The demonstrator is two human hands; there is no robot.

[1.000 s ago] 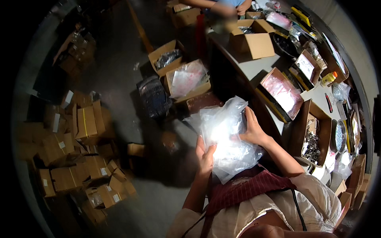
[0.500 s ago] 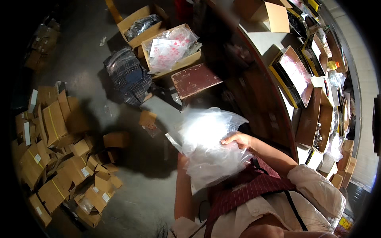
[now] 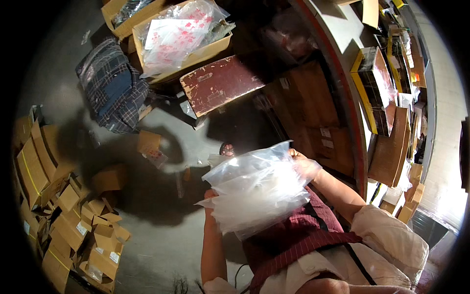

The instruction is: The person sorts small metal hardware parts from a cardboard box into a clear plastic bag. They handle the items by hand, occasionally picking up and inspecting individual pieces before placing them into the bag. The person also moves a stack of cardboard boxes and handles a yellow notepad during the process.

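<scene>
I hold a stack of clear plastic bags (image 3: pixel 257 188) in front of my lap with both hands. My left hand (image 3: pixel 209 195) grips the stack's lower left edge and is mostly hidden behind the plastic. My right hand (image 3: pixel 304 165) holds the upper right edge, fingers curled over it. The bags catch bright light and hide my thighs. A worn dark red stool (image 3: pixel 223 83) stands on the floor just ahead of the bags.
A cardboard box with bagged items (image 3: pixel 183 41) and a plaid cloth bundle (image 3: pixel 113 88) lie on the concrete floor ahead. Several small flattened cartons (image 3: pixel 63 215) pile at the left. A long table edge (image 3: pixel 345 93) with boxes (image 3: pixel 377 83) runs along the right.
My view has tilted down toward the floor and the stool. The bag stack has come lower toward my lap, still held in both hands.
</scene>
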